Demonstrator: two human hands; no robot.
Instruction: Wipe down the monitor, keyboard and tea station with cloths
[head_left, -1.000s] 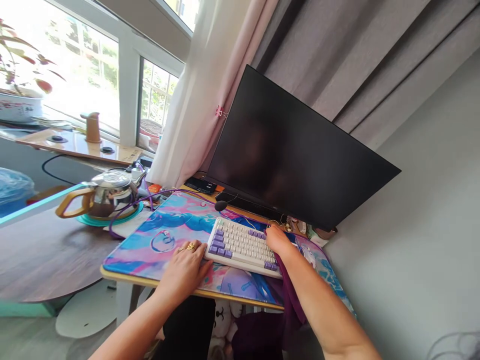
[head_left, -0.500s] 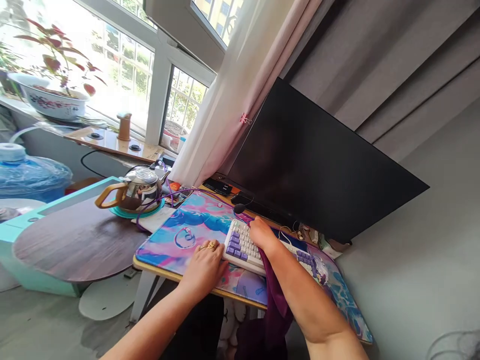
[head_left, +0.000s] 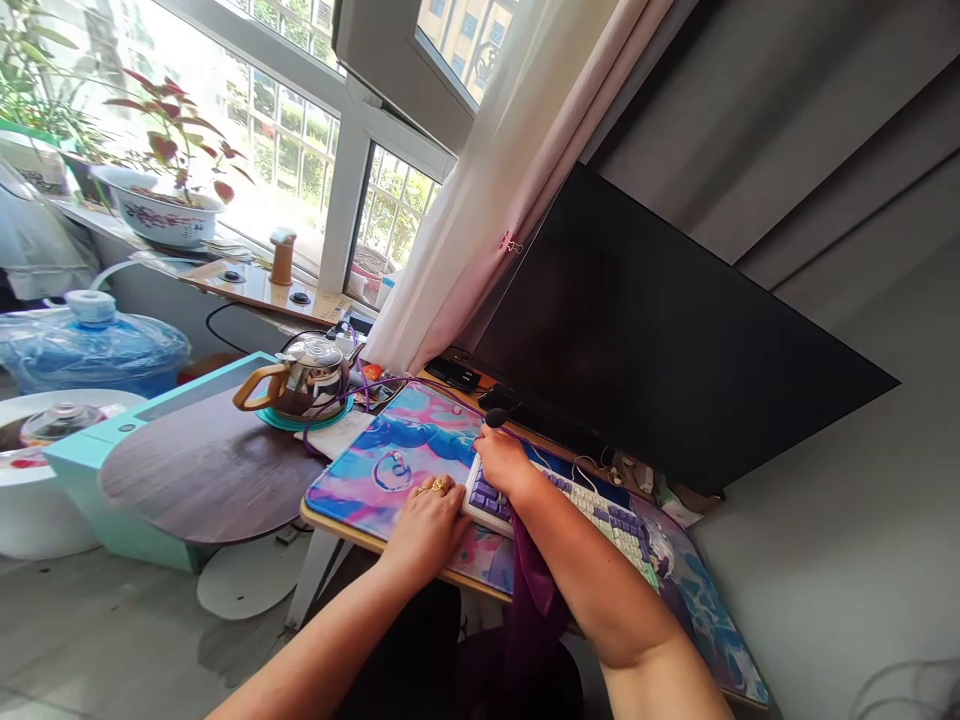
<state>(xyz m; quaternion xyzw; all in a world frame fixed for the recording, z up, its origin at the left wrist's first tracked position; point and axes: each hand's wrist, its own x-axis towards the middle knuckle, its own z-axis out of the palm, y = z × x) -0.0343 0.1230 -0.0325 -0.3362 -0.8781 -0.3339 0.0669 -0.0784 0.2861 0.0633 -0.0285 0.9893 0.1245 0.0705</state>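
Note:
A white and purple keyboard (head_left: 600,512) lies on a pink and blue desk mat (head_left: 390,465). My left hand (head_left: 426,520), with gold rings on two fingers, rests flat on the mat and touches the keyboard's left end. My right hand (head_left: 504,464) presses a purple cloth (head_left: 529,570) onto the keyboard's left part; the cloth hangs down over the desk's front edge under my forearm. A small black microphone (head_left: 496,417) on a cable sits just behind my right hand.
A dark monitor (head_left: 660,350) stands behind the keyboard. To the left are a metal kettle (head_left: 306,376) on a teal stand, a round dark wooden table (head_left: 195,470), a blue water jug (head_left: 90,345) and a windowsill with potted plants (head_left: 161,200). Curtains (head_left: 480,200) hang behind.
My right hand has slid the purple cloth leftward along the keyboard, from its right part to its left end. My left hand stays beside the keyboard. The view has swung left.

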